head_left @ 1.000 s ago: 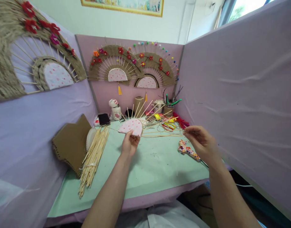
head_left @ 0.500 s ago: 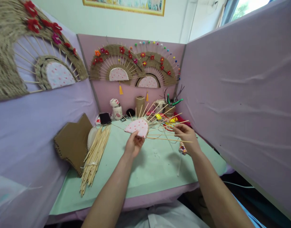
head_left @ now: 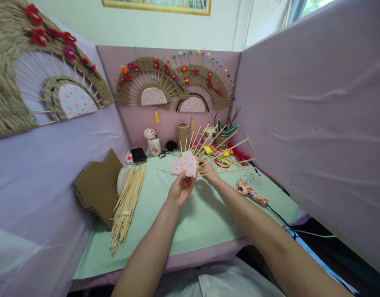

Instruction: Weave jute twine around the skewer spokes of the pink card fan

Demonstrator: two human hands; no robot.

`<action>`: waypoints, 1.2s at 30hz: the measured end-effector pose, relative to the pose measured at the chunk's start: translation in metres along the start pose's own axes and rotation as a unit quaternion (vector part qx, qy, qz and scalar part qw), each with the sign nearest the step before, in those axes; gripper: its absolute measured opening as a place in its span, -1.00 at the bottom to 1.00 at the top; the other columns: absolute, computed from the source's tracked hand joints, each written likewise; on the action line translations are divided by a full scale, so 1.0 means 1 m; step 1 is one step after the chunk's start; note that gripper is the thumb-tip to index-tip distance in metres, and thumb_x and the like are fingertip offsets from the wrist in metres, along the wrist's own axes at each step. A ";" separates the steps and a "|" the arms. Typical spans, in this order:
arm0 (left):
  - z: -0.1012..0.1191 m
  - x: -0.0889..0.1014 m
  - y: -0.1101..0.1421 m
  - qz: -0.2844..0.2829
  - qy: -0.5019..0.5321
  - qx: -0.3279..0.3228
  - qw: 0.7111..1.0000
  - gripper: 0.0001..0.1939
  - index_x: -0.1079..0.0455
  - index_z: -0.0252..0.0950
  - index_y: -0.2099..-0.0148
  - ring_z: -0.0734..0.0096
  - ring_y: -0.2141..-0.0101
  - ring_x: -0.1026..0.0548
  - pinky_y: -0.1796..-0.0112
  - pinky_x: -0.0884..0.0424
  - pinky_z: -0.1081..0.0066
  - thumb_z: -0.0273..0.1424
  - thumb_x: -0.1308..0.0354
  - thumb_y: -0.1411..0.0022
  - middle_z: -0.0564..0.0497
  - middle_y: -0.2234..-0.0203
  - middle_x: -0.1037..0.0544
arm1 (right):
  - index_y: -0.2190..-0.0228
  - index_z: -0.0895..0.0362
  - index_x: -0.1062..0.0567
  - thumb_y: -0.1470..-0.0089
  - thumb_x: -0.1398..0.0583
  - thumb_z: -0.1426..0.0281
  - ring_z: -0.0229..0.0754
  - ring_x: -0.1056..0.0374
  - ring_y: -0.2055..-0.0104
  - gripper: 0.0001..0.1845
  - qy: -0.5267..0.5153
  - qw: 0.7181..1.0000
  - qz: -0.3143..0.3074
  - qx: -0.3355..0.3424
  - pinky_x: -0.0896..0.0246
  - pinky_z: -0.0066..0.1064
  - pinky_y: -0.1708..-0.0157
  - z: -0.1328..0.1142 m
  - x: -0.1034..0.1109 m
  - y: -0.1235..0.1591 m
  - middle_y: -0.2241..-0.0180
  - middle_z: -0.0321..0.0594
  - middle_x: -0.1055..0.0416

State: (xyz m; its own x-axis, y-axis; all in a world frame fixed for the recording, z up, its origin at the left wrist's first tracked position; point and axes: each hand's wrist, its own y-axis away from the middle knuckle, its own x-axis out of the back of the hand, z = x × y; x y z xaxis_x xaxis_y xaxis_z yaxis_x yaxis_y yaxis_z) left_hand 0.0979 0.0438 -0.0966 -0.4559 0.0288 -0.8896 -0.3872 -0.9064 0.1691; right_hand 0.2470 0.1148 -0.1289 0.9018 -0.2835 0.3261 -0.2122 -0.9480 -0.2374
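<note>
Above the table I see a fan frame [head_left: 184, 165], a pink half-round with red dots from which thin wooden sticks [head_left: 236, 144] spread outward. My left hand [head_left: 181, 187] pinches its lower edge, thumb on the dotted face. My right hand [head_left: 207, 171] is in among the sticks, close to the curved rim of the half-round. Its fingers are bent together and partly hidden by the sticks; what they grip is too small to make out. A glue gun with a flowered pattern [head_left: 251, 192] lies to the right, its black cord running off the table.
A bundle of wooden sticks [head_left: 128, 206] lies at left beside brown cardboard [head_left: 98, 185]. Along the back stand a twine spool [head_left: 183, 136], a white jar [head_left: 153, 145], a black phone [head_left: 138, 154] and red-handled scissors [head_left: 222, 161]. Finished fans [head_left: 153, 78] hang on the partition.
My right hand has moved left from the stick ends to the rim of the half-round. The fan has shifted slightly right. The glue gun now shows more fully.
</note>
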 end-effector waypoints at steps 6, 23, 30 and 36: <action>0.014 -0.006 -0.005 0.020 0.032 -0.041 0.998 -0.82 -0.42 -0.39 0.10 0.44 0.37 -0.60 0.35 -0.56 0.57 -0.56 -0.05 -0.26 -0.08 0.39 -0.60 | 0.71 0.15 -0.44 0.26 -0.25 0.52 -0.24 -0.27 0.58 -0.88 0.042 0.998 -0.048 -0.013 -0.19 -0.41 0.45 -0.001 0.004 0.011 0.72 -0.32 -0.34; 0.002 -0.087 0.009 -0.008 0.096 -0.052 0.994 -0.78 -0.38 -0.51 0.07 0.42 0.30 -0.60 0.31 -0.55 0.60 -0.56 0.05 -0.33 -0.12 0.38 -0.60 | 0.26 0.06 -0.50 -0.15 -0.16 0.40 -0.12 -0.35 0.13 -0.88 -0.045 0.889 0.255 0.377 -0.27 -0.21 0.08 -0.106 0.054 0.069 0.25 -0.18 -0.43; -0.007 -0.088 0.015 0.008 0.098 -0.021 0.995 -0.74 -0.38 -0.51 0.02 0.44 0.29 -0.60 0.29 -0.54 0.61 -0.54 0.05 -0.34 -0.12 0.38 -0.60 | 0.29 0.05 -0.53 -0.13 -0.15 0.43 -0.12 -0.35 0.14 -0.85 -0.023 0.885 0.235 0.402 -0.29 -0.19 0.11 -0.102 0.060 0.070 0.26 -0.18 -0.39; -0.010 -0.087 0.018 0.013 0.086 -0.027 0.996 -0.76 -0.39 -0.50 0.06 0.50 0.35 -0.60 0.31 -0.53 0.64 -0.55 0.07 -0.35 -0.09 0.41 -0.61 | 0.22 0.01 -0.53 -0.06 -0.18 0.48 -0.10 -0.32 0.17 -0.77 0.101 0.844 0.244 0.467 -0.30 -0.17 0.18 -0.094 0.064 0.074 0.21 -0.15 -0.38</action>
State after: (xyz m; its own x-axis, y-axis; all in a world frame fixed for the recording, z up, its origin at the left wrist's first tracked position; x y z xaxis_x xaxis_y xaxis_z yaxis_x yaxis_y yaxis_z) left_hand 0.1384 0.0210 -0.0201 -0.3199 -0.0641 -0.9453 -0.3304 -0.9275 0.1747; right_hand 0.2538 0.0131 -0.0392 0.6911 -0.7147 0.1077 -0.0650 -0.2098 -0.9756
